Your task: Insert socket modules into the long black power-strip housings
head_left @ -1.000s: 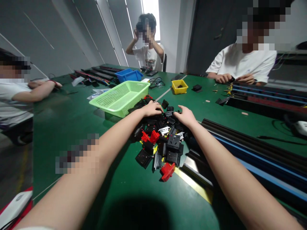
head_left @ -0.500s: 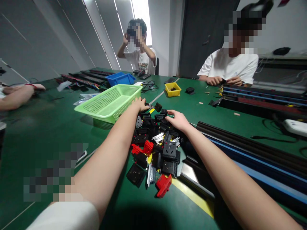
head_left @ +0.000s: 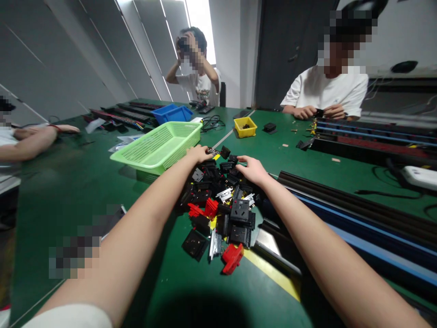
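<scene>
A loose pile of black socket modules (head_left: 240,210) lies on the green table, mixed with red plastic pieces (head_left: 232,258) and silver pieces (head_left: 215,244). At the pile's far left edge rests my left hand (head_left: 199,155), fingers spread and palm down, beside a green basket (head_left: 155,148). My right hand (head_left: 251,169) curves against the far right side of the pile, thumb and fingers apart, touching black pieces. Neither hand appears to grip anything. Some fingertips are hidden among the parts.
Beyond the pile stand a yellow bin (head_left: 245,127) and a blue bin (head_left: 171,113). Long black and blue strips (head_left: 341,218) lie along the right. Co-workers sit across the table: one person (head_left: 326,91) handles a small black part. Another person's arm (head_left: 37,141) rests at left.
My left hand has slid slightly down toward me, while the right has barely moved. The camera view has shifted a little. The pile looks nearly the same.
</scene>
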Available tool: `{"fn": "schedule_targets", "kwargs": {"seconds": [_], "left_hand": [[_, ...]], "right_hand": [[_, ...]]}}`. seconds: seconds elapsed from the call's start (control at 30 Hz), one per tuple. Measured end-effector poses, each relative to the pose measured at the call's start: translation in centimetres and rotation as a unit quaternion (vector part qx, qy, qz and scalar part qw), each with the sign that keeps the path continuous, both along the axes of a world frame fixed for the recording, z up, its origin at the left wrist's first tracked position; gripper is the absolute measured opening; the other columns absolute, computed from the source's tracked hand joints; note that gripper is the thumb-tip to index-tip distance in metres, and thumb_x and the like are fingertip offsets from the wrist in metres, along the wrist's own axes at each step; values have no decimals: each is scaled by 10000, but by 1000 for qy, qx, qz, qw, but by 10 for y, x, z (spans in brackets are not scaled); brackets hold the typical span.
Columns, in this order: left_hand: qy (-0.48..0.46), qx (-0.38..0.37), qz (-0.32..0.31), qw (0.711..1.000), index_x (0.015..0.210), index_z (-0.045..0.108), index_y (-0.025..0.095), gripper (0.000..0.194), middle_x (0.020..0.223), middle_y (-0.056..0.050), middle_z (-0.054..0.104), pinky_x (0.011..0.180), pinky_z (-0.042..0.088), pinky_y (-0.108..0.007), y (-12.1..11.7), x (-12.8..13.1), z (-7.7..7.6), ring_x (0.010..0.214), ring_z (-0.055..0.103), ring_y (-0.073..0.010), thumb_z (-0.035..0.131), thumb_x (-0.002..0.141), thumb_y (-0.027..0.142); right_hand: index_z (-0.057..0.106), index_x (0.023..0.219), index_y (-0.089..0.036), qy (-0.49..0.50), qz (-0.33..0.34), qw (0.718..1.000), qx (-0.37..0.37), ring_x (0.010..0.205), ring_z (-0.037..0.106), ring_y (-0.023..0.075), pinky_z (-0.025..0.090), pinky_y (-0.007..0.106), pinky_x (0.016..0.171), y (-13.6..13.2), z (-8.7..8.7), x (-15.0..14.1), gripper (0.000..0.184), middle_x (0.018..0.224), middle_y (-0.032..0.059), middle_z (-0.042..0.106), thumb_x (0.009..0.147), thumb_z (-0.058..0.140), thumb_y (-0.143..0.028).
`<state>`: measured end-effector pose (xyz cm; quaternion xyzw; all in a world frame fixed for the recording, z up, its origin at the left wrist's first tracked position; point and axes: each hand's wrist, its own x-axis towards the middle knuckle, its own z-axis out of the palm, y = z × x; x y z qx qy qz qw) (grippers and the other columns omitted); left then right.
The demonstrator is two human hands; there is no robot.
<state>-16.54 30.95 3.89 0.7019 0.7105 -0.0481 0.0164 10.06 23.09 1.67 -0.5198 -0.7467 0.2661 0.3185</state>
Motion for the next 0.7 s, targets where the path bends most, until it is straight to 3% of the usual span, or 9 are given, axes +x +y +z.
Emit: {"fn": "schedule_targets", "kwargs": {"seconds": [0.23,0.33,0.43,0.53,0.63,0.7], "left_hand": [[-19,-35,15,999,1417,516,297,761,1522,-178,443,1034,412,-640,-29,4,8,1342,456,-466,280,860,758],[-18,-50,6,999,1441,496,286,716,1511,-171,474,1061,412,-603,-40,1,12,1349,477,-415,247,904,689],[-18,-90,-28,995,1376,575,283,655,1459,-121,564,1113,402,-505,-41,-3,27,1337,519,-349,306,912,658],[-9,-114,-37,993,1386,582,263,722,1474,-132,565,1155,334,-557,-30,5,49,1381,473,-411,421,853,724],[-42,-44,-55,997,1583,284,214,906,1602,-203,378,1162,303,-592,-16,35,58,1440,397,-439,373,860,753],[-69,8,-52,996,1618,130,264,953,1628,-216,309,1144,319,-608,-9,62,53,1453,375,-456,369,851,777]], "right_hand": [[668,1288,-174,43,-56,997,4,1190,655,213,448,344,1080,2,1,3,414,1320,106,690,899,584,-292],[667,1281,-162,86,-97,991,14,1205,642,204,445,331,1077,7,1,5,409,1329,111,683,923,533,-307],[635,1308,-164,131,-140,981,20,1199,640,199,462,348,1051,13,1,8,440,1317,109,685,945,463,-345],[581,1358,-170,162,-180,970,24,1210,629,194,474,356,1028,16,1,11,484,1341,110,665,961,380,-361],[532,1398,-166,169,-222,960,22,1285,573,196,435,362,1078,15,5,16,506,1426,126,599,955,354,-332],[507,1418,-159,161,-250,955,6,1333,533,239,408,430,1109,15,7,19,520,1463,154,558,947,366,-329]]}}
